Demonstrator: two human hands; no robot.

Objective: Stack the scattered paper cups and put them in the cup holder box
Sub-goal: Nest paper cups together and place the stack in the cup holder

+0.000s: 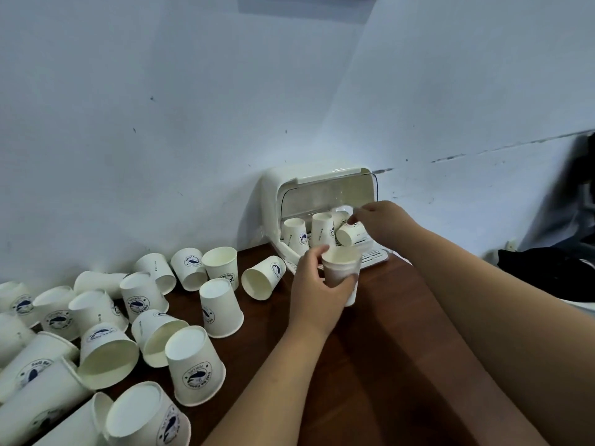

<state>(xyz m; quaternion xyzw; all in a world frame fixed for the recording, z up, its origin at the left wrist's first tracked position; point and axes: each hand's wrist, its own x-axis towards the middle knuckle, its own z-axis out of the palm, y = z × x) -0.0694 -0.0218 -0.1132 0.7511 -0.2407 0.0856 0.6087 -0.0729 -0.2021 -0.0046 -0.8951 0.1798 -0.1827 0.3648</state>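
A white cup holder box (273, 201) stands at the back of the brown table with its lid raised. Inside it two upside-down paper cups (295, 235) stand side by side. My right hand (383, 220) holds a tilted paper cup (349, 235) at the box's opening, to the right of those two. My left hand (317, 289) grips an upright stack of cups (341, 268) just in front of the box. Several loose white cups with a blue whale logo (196, 371) lie scattered over the left of the table, some upside down, some on their sides.
The brown table (380, 349) runs along a pale wall, and its right edge passes under my right forearm. Dark cloth (553, 272) lies on a surface at the right. One cup (263, 277) lies on its side close to the box's left front.
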